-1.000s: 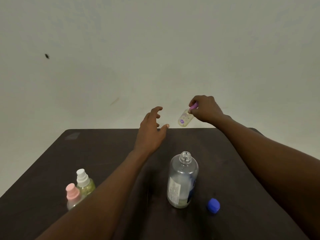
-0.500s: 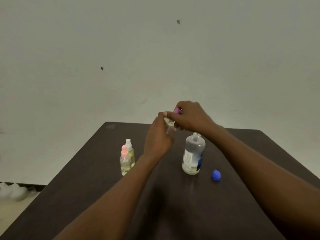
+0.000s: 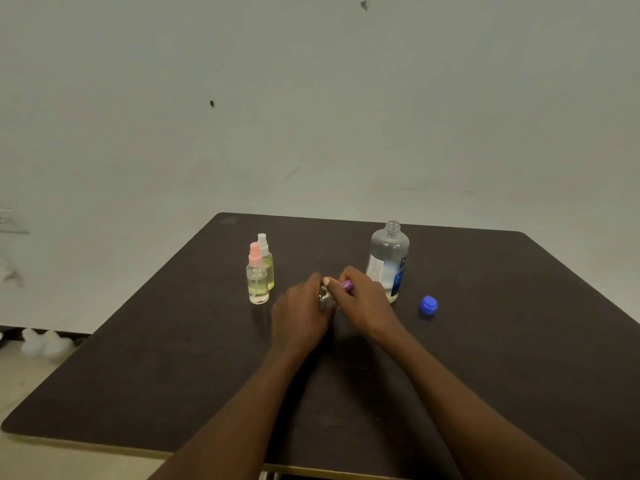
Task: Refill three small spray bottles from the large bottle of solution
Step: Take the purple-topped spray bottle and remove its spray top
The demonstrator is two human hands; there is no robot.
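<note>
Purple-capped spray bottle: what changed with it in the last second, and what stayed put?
The left hand, open and reaching before, now grips the purple-capped bottle; the right hand still pinches its cap. Together they brought it nearer, low over the table. Unchanged: uncapped large bottle, blue cap, pink-topped bottle and white-topped bottle.

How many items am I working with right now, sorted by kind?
Small spray bottles: 3. The pink-topped bottle and white-topped bottle stand on the table; the purple-topped bottle is held by the left hand and right hand.
Large bottle: 1, uncapped.
Blue cap: 1, loose on the table.
Total: 5.
</note>
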